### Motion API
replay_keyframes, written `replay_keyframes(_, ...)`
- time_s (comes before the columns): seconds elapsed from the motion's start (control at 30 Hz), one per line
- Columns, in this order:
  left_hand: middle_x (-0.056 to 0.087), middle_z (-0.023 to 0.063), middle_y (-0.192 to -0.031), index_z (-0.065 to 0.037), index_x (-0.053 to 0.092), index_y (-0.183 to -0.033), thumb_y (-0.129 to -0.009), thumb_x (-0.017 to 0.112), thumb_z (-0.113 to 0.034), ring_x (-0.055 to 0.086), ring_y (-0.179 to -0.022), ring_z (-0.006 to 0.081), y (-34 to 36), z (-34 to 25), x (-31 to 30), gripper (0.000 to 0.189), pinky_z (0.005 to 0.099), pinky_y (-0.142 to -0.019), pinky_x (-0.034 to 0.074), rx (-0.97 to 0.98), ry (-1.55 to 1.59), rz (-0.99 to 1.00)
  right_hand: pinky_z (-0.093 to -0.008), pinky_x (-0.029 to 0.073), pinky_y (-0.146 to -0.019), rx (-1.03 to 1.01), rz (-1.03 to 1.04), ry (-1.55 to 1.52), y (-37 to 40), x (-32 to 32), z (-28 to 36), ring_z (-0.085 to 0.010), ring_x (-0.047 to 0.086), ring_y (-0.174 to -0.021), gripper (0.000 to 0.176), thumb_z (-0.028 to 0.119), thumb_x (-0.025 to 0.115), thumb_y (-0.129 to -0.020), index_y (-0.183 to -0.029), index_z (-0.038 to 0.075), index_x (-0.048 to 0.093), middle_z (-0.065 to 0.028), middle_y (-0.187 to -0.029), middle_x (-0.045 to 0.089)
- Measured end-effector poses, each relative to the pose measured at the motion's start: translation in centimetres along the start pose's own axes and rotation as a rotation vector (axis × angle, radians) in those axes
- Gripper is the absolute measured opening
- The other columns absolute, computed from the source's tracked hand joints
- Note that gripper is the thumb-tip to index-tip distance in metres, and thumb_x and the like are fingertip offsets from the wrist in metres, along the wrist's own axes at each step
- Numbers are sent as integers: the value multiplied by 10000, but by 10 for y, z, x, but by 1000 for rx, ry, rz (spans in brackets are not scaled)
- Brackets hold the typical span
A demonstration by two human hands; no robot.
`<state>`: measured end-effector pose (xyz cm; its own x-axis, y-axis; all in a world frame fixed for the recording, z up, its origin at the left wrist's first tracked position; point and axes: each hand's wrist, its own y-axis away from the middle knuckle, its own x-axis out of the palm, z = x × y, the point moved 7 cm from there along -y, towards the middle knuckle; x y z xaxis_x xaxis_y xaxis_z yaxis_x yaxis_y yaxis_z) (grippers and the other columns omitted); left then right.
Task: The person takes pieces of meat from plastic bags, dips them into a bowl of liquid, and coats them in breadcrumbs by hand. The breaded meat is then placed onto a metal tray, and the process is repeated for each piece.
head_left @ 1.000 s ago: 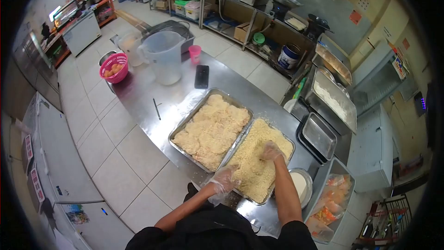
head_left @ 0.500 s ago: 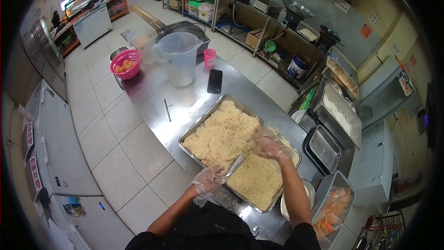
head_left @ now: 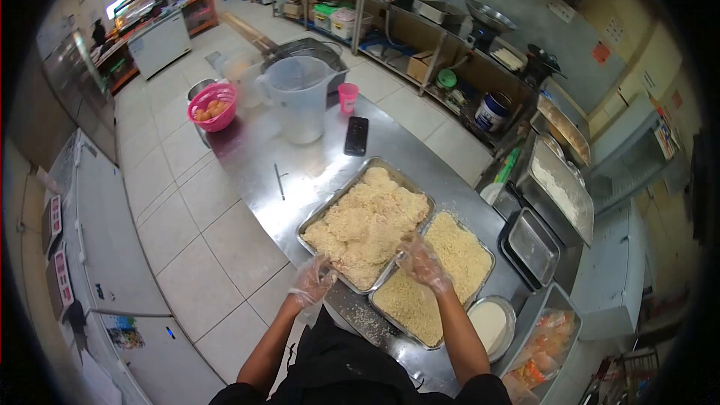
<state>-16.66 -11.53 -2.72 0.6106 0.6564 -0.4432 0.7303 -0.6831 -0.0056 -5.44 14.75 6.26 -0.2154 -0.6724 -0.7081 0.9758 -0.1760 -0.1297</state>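
Observation:
A metal tray (head_left: 306, 242) heaped with pale, crumb-coated pieces (head_left: 367, 221) lies on the steel table. My left hand (head_left: 313, 282), in a clear plastic glove, has its curled fingers at the tray's near-left rim. Across from it, my gloved right hand (head_left: 424, 262) has its fingertips on the same tray's right rim, and its palm is above the crumbs. Both hands appear to grip the tray, though the fingers' undersides are hidden. A second tray (head_left: 430, 346) of yellowish breadcrumbs (head_left: 459, 251) sits to the right, partly covered by my right hand and forearm.
A bowl of pale batter (head_left: 491, 326) and a grey bin (head_left: 559, 360) with bagged food stand at right. Farther along the table are a phone (head_left: 356, 136), a pink cup (head_left: 347, 97), a plastic jug (head_left: 298, 105) and a pink basket (head_left: 225, 117) of eggs.
My right hand has come off the breadcrumbs, down and left to the heaped tray's right rim. My left hand has shifted left and up along that tray's near edge. The view has moved slightly.

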Motion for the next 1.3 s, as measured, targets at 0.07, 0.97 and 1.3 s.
replay_keyframes(0.07,595,230,-1095,25,483,-1249,-853,634,-173,590,-1019,378,-24,-1,5,467,421,-859,489,137,-224,-121,-409,442,-945,106,-42,-60,37,-26,10,-276,522,-1092,247,201,655,-792,-1020,120,603,-99,-1145,541)
replay_keyframes(0.97,272,103,-1527,-113,286,-1471,-1003,279,-402,176,-1422,324,-137,-21,89,550,420,-1178,102,106,-1237,221,-385,507,-828,1264,25,416,636,-128,-115,-287,647,-973,446,391,646,-740,-1041,66,697,-117,-1060,690)
replay_keyframes(1.3,321,168,-1488,-15,328,-1428,-981,415,-374,284,-1381,308,-90,-63,146,579,407,-1139,190,441,-404,125,-377,497,-810,1116,177,253,593,-176,-88,-297,631,-965,330,335,628,-772,-1000,103,683,-132,-1041,674)
